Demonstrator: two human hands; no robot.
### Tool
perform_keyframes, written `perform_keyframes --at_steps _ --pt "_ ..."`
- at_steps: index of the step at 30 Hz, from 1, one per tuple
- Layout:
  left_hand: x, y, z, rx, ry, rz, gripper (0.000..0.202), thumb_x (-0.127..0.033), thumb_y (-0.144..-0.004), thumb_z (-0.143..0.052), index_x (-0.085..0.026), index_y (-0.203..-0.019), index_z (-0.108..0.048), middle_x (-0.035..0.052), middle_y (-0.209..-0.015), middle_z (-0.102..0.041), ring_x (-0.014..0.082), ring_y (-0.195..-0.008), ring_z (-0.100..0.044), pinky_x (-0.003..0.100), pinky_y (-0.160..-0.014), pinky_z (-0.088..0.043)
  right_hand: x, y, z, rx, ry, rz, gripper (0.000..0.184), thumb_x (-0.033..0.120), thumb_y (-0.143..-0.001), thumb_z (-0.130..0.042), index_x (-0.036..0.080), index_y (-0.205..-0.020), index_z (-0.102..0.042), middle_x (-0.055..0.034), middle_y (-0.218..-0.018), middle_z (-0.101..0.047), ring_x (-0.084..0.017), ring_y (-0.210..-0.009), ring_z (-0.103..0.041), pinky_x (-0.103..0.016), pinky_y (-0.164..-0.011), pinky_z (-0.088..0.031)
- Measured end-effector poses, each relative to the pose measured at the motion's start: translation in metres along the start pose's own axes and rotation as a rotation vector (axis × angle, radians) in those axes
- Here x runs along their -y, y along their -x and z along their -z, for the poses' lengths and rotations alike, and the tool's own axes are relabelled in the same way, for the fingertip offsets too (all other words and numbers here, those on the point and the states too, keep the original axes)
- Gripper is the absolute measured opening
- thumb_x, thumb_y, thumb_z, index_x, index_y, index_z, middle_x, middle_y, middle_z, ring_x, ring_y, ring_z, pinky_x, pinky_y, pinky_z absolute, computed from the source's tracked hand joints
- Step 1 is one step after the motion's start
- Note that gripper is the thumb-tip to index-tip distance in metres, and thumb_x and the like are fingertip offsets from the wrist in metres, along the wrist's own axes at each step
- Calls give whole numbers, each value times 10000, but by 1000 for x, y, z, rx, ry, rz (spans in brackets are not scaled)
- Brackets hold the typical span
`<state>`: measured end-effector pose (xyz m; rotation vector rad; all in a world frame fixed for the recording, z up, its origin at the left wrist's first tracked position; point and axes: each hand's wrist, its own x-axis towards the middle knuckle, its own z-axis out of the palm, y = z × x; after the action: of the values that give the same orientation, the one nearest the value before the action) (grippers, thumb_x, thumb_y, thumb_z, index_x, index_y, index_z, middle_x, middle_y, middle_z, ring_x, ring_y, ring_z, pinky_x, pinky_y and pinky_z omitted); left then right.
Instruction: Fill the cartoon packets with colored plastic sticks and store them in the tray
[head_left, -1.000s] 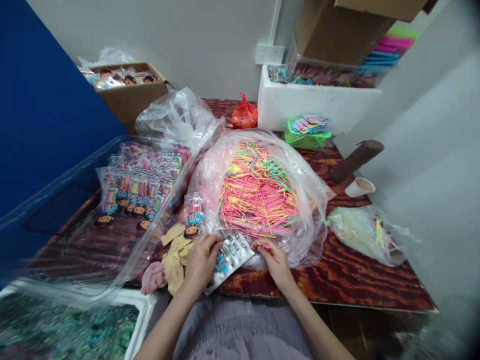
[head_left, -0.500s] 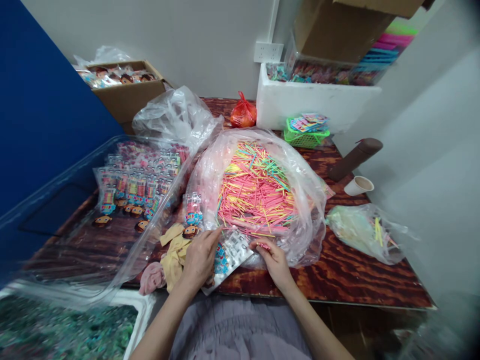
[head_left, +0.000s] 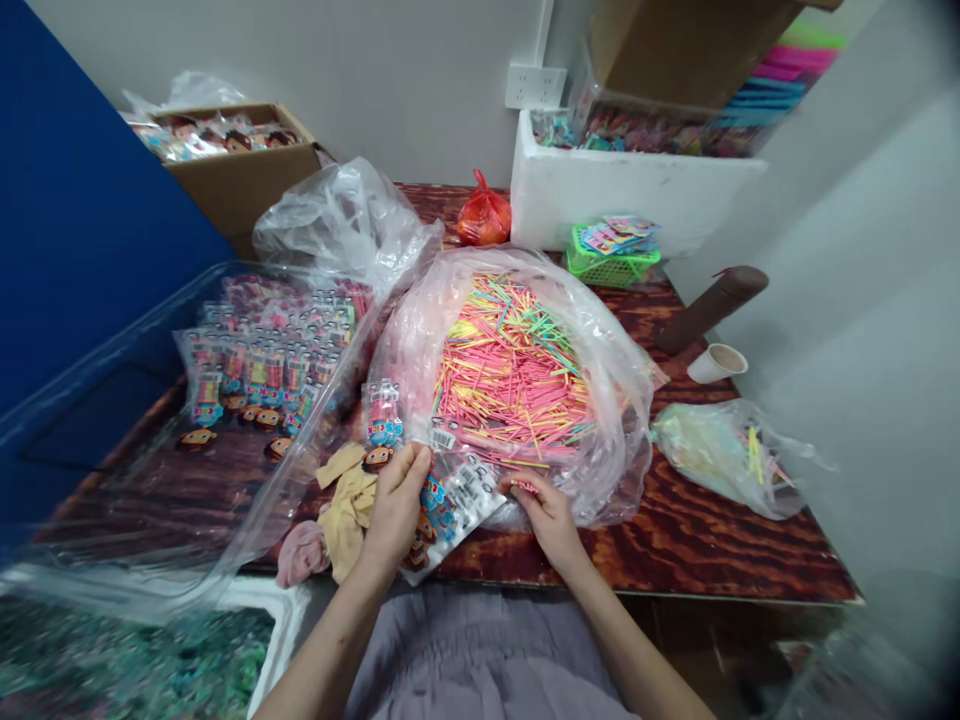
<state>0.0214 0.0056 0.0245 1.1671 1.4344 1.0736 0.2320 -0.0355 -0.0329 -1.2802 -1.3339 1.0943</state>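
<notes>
My left hand (head_left: 399, 500) pinches a clear printed packet (head_left: 442, 438) with a barcode at its top, above a stack of similar flat packets (head_left: 469, 495) with cartoon figures. In my right hand (head_left: 547, 520), fingers are closed round a small bunch of pink sticks (head_left: 527, 487), seen end-on. Just beyond both hands lies a large open plastic bag (head_left: 611, 310) full of thin pink, yellow, green and blue sticks (head_left: 517, 385). A filled packet (head_left: 384, 415) rests left of the bag, near a yellow cloth glove (head_left: 351, 510).
A clear tray (head_left: 255, 540) at left holds many filled packets (head_left: 262, 365). Behind stand a carton (head_left: 240, 185), a red bag (head_left: 484, 215), a white foam box (head_left: 622, 195) and a green basket (head_left: 611, 268). A brown flask (head_left: 709, 310), paper cup (head_left: 716, 363) and plastic bag (head_left: 727, 455) stand right.
My left hand has drawn back slightly and now pinches a packet whose barcode end is raised above the stack. My right hand stays nearly still with the pink sticks.
</notes>
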Motion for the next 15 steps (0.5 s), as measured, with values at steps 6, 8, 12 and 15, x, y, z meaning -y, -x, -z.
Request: perform_keyframes --at_steps 6,8,12,15 --pt "12 -7 1 65 145 145 221 -404 -762 -641 -192 -755 -578 -48 -686 -513 109 -614 -464 209 -576 -375 2 -1 0 -3 10 -6 185 288 -933 -529 217 -913 -699 -47 -894 -713 -203 -869 -653 -304 -804 -484" --pt "11 -11 3 25 282 212 235 -363 -696 -688 -188 -837 -618 -35 -740 -569 112 -634 -506 213 -593 -400 2 -1 0 -2 8 -3 182 279 -932 -531 219 -910 -701 -46 -893 -713 -201 -867 -652 -302 -802 -484" --pt "3 -16 7 22 420 241 266 -350 -644 -747 -168 -792 -621 -33 -709 -572 96 -610 -504 205 -585 -400 1 0 -3 -11 7 -13 182 295 -928 -525 221 -916 -691 -44 -878 -718 -205 -856 -660 -306 -795 -492" --pt "1 -16 9 16 372 190 301 -417 -677 -741 -173 -699 -565 -51 -629 -503 88 -562 -444 199 -541 -360 3 -3 -2 -35 45 -27 183 302 -927 -514 218 -971 -670 -34 -815 -714 -209 -815 -667 -316 -787 -500"
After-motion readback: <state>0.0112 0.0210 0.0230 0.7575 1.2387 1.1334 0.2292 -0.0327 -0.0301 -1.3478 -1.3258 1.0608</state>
